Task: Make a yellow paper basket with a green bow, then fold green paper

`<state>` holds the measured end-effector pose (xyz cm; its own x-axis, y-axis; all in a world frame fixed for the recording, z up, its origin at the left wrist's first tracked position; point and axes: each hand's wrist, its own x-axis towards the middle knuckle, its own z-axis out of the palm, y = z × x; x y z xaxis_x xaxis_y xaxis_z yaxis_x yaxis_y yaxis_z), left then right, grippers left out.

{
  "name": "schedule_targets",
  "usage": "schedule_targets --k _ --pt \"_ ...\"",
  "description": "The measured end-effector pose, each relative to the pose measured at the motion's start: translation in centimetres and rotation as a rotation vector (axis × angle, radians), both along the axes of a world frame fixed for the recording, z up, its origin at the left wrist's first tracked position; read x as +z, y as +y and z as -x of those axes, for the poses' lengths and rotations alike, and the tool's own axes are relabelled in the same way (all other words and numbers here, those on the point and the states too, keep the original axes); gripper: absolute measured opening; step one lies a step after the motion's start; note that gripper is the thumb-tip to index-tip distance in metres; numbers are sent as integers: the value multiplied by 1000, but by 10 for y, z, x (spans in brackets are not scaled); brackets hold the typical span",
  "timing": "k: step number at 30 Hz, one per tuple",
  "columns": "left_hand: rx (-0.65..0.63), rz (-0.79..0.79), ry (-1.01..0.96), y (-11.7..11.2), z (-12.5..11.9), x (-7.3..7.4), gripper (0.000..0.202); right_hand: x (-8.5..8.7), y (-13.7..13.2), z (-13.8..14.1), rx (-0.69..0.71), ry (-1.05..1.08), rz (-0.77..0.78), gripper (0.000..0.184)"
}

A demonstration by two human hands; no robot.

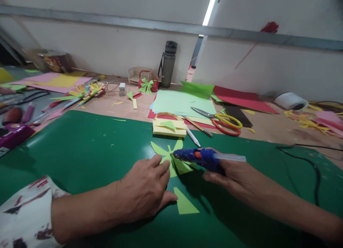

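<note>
My right hand [227,173] is wrapped round a blue hot glue gun [191,155], with a clear glue stick [232,158] poking out of its back. The nozzle tip meets the middle of a light green paper bow [183,167] lying on the green mat. At the bow's left side rests my left hand [150,182], palm down, fingertips on the paper and thumb stretched out. That thumb reaches the edge of a loose green paper piece [185,203]. Just beyond the bow sits a small yellow paper bag [160,129] with a green scrap on top.
Past the mat [80,148] lie scissors [222,117], a pen [198,126], a white marker [193,136] and stacked coloured paper [182,101]. A dark bottle [168,65] and a red paper bag [150,84] stand by the wall. A black cord [312,160] crosses the right side.
</note>
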<state>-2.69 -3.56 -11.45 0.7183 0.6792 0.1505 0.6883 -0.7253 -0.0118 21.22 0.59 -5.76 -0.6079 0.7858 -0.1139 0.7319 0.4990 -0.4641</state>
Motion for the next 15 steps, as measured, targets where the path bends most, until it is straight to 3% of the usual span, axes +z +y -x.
schedule_targets --k 15 --pt "-9 41 6 1 -1 -1 47 0 0 -4 -14 -29 49 21"
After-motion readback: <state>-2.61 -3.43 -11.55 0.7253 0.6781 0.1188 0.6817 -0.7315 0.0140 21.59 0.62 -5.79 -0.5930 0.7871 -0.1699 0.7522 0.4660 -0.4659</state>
